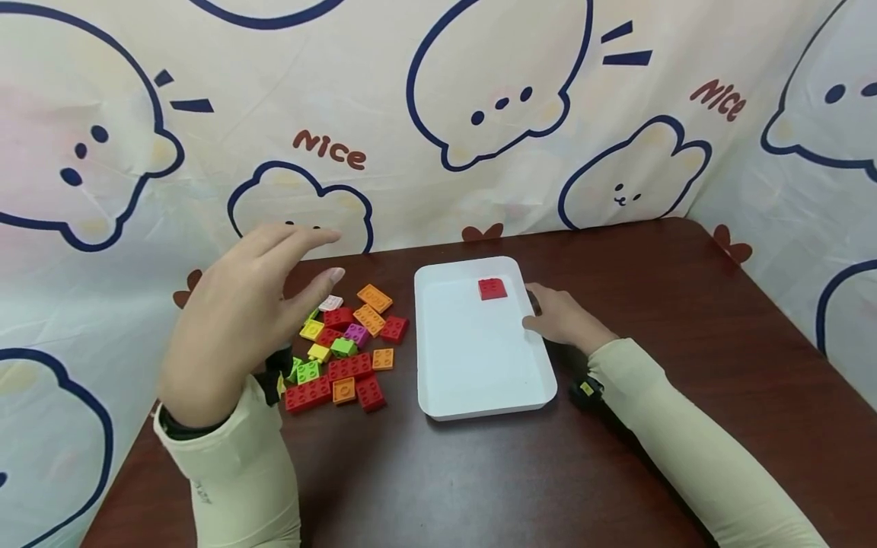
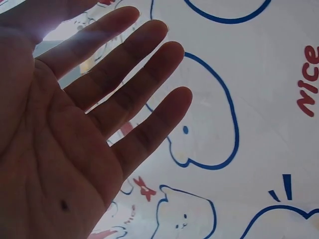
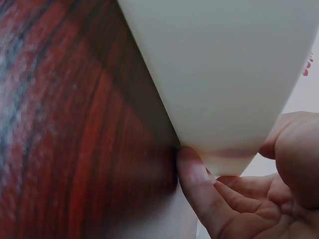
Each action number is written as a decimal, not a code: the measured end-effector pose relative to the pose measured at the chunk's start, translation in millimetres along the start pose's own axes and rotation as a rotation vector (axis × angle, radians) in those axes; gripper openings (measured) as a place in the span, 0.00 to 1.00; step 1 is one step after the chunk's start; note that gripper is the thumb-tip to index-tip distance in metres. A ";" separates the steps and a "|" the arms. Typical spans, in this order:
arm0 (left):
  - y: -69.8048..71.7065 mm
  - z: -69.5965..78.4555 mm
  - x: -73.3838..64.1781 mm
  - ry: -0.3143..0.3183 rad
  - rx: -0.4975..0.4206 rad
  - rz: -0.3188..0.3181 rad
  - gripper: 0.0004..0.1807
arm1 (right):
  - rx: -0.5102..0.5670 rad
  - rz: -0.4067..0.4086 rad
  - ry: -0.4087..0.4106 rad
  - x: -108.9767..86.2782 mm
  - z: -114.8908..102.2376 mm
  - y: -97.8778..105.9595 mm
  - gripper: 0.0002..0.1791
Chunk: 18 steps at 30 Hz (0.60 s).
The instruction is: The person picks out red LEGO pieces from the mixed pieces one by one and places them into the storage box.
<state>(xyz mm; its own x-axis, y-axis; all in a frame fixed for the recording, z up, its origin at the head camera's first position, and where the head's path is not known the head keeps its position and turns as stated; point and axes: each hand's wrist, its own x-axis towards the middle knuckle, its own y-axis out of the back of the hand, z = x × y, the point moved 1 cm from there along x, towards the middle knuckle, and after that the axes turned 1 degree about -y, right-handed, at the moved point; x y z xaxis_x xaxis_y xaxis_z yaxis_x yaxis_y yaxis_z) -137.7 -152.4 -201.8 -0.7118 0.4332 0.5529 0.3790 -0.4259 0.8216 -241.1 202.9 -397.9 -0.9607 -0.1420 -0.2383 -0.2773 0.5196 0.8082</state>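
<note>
My left hand [image 1: 236,320] is raised above the left side of a pile of toy building bricks [image 1: 352,367], holding nothing. Its fingers [image 2: 144,84] are extended and spread in the left wrist view. A white rectangular tray [image 1: 479,358] lies to the right of the pile, with one red brick [image 1: 492,288] inside near its far end. At the tray's right side, my right hand [image 1: 565,316] grips the wall, thumb by the rim. The right wrist view shows a fingertip [image 3: 192,167] low against the outside of the tray wall [image 3: 219,84], close to the table.
The dark brown wooden table [image 1: 438,487] carries the pile and the tray. Red, orange, yellow, green, purple and white bricks lie close together in the pile. A white curtain [image 1: 397,91] with blue cartoon outlines hangs behind the table and at its sides.
</note>
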 end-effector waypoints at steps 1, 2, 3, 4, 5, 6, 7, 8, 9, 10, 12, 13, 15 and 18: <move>-0.9 -2.7 0.7 0.010 -0.003 -0.008 0.26 | 0.000 0.001 -0.001 0.2 -0.4 0.1 0.40; -1.8 -5.3 1.5 0.019 -0.007 -0.018 0.25 | 0.000 0.001 -0.004 0.1 -0.8 0.2 0.40; -2.9 -7.8 2.6 0.025 -0.012 -0.029 0.25 | -0.001 0.000 -0.006 0.1 -1.0 0.1 0.40; -4.5 -10.5 3.5 0.031 -0.015 -0.040 0.24 | -0.001 -0.001 -0.007 0.2 -1.6 0.0 0.40; -6.2 -13.2 4.5 0.035 -0.016 -0.051 0.24 | -0.002 -0.002 -0.008 0.1 -1.9 0.0 0.40; -7.7 -15.7 5.7 0.036 -0.019 -0.063 0.23 | -0.001 -0.003 -0.007 0.0 -2.1 0.0 0.40; -9.4 -18.3 6.7 0.036 -0.019 -0.074 0.23 | -0.001 -0.003 -0.007 0.0 -2.2 -0.2 0.40; -10.9 -20.6 7.6 0.035 -0.018 -0.085 0.23 | -0.002 -0.004 -0.006 -0.1 -2.1 -0.5 0.40; -12.4 -23.0 8.2 0.032 -0.013 -0.094 0.22 | -0.003 -0.004 -0.003 -0.1 -2.1 -0.7 0.39; -13.6 -25.2 8.6 0.030 -0.009 -0.102 0.22 | -0.003 -0.004 -0.002 -0.3 -2.0 -0.8 0.39; -15.6 -29.6 8.1 0.030 0.000 -0.118 0.22 | -0.002 -0.003 -0.002 -0.4 -1.9 -0.8 0.39; -16.6 -31.8 7.4 0.031 0.007 -0.124 0.22 | -0.004 -0.002 -0.002 -0.4 -1.9 -0.7 0.39; -18.2 -36.4 5.5 0.041 0.014 -0.145 0.22 | -0.005 0.000 0.000 -0.4 -2.0 -0.3 0.39; -22.0 -45.8 3.4 0.056 0.001 -0.190 0.22 | -0.007 -0.001 0.000 -0.5 -2.4 0.2 0.39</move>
<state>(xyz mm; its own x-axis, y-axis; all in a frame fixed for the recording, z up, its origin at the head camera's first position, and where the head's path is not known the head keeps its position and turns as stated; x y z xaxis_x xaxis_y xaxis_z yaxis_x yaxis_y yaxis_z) -175.5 -177.9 -224.3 -0.8021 0.4610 0.3795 0.2354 -0.3400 0.9105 -240.7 201.0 -396.4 -0.9606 -0.1425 -0.2387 -0.2779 0.5133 0.8120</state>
